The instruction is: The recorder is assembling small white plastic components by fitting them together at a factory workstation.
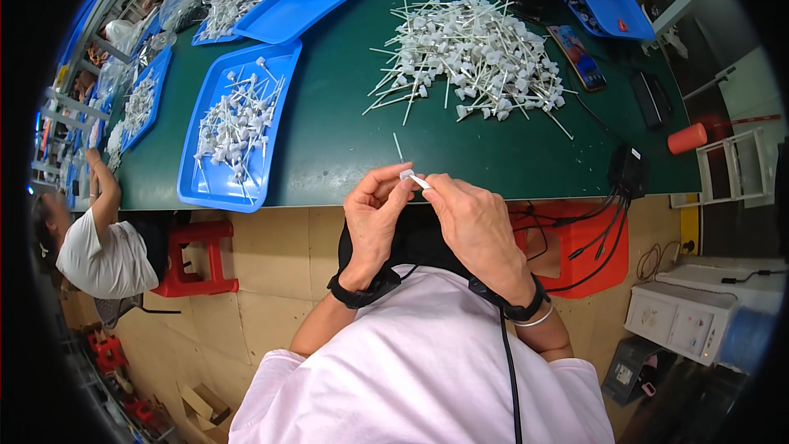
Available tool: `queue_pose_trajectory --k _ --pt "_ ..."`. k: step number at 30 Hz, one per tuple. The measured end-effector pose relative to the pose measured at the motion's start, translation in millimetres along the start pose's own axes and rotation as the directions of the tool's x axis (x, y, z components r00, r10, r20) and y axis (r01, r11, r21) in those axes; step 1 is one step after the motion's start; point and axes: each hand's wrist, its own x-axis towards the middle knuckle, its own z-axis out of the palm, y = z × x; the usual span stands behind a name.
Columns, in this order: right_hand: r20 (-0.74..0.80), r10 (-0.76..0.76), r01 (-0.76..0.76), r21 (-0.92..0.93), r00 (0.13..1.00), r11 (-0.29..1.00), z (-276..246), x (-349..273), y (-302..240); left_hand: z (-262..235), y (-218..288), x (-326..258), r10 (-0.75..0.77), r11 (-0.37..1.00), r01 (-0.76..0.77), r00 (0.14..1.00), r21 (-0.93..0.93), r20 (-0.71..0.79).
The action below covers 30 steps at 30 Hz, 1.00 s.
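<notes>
Just off the near table edge, my two hands meet at a small white plastic piece with a white stem. My left hand is closed, pinching the piece's blocky end between thumb and fingers. From the other side, the stem is gripped by the thumb and forefinger of my right hand. A thin pale stick shows just beyond my fingertips; whether it lies on the table or belongs to the held piece, I cannot tell. Farther off lies a big loose pile of similar white stemmed pieces.
Left on the green table, a blue tray holds more pieces. Other blue trays overlap behind it. A phone, black box and cabled black device are at right. A co-worker sits at far left.
</notes>
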Motion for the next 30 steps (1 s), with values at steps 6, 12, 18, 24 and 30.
queue_pose_trajectory --k 6,12,18,24,30 --pt "0.004 0.003 -0.003 -0.024 1.0 1.0 1.8 -1.3 -0.1 2.8 1.3 -1.2 0.006 1.0 -0.005 1.0 0.014 -0.017" --pt "-0.014 -0.004 0.004 0.039 1.0 0.999 3.9 -0.7 0.4 -0.7 -0.7 -1.8 0.026 0.999 -0.026 1.0 0.022 0.002" --pt "0.133 0.085 -0.102 0.125 0.987 0.987 -0.1 4.9 5.8 -2.0 0.4 -1.5 0.086 0.991 -0.087 0.996 0.101 0.019" --pt "0.079 0.071 -0.078 0.091 0.994 0.993 -14.0 0.5 -4.0 -1.5 4.5 0.3 -0.007 1.0 0.007 0.999 0.012 0.033" --pt "0.036 0.064 -0.066 0.08 0.997 0.995 -7.1 -5.1 5.9 -2.6 5.7 1.2 -0.066 0.997 0.066 0.998 0.026 0.009"
